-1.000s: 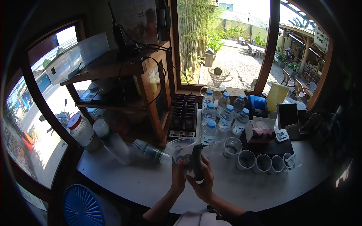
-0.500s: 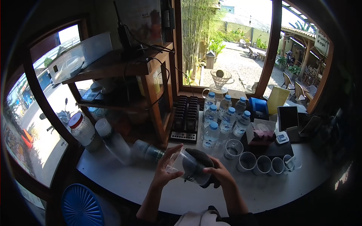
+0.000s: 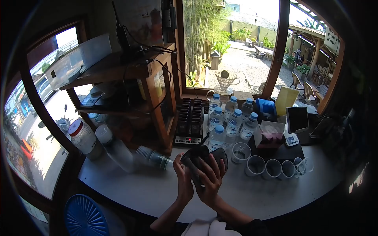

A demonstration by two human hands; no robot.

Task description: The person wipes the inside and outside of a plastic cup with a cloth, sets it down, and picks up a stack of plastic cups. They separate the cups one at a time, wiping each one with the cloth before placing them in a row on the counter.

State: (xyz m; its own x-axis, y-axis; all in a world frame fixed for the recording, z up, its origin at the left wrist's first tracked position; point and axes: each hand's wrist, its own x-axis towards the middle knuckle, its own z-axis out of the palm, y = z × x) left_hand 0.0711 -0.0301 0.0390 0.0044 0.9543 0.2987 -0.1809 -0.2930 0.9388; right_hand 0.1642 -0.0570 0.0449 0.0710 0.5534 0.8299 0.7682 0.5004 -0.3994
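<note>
A dark cloth (image 3: 195,156) is bunched between my two hands above the near part of the counter. My left hand (image 3: 183,177) grips its left side, fingers partly tucked behind it. Across the front of the cloth lies my right hand (image 3: 209,175), its fingers bent and pressed into the fabric. The clear plastic cup is hardly visible now, mostly covered by the cloth and hands. A stack of clear cups (image 3: 151,157) lies on its side just left of my left hand. Beyond my hands stand several water bottles with blue caps (image 3: 216,137).
Clear cups (image 3: 255,166) stand in a row on the counter (image 3: 130,188) at right, near a tissue box (image 3: 269,135) and a small screen (image 3: 297,119). A red-lidded jar (image 3: 83,135) and wooden shelf (image 3: 151,98) are left. A blue lid (image 3: 86,216) sits below the counter.
The cup, which was tilted sideways between my hands, is now mostly hidden behind the cloth. My right hand has moved left, over the cloth, close to my left hand. The view has shifted slightly.
</note>
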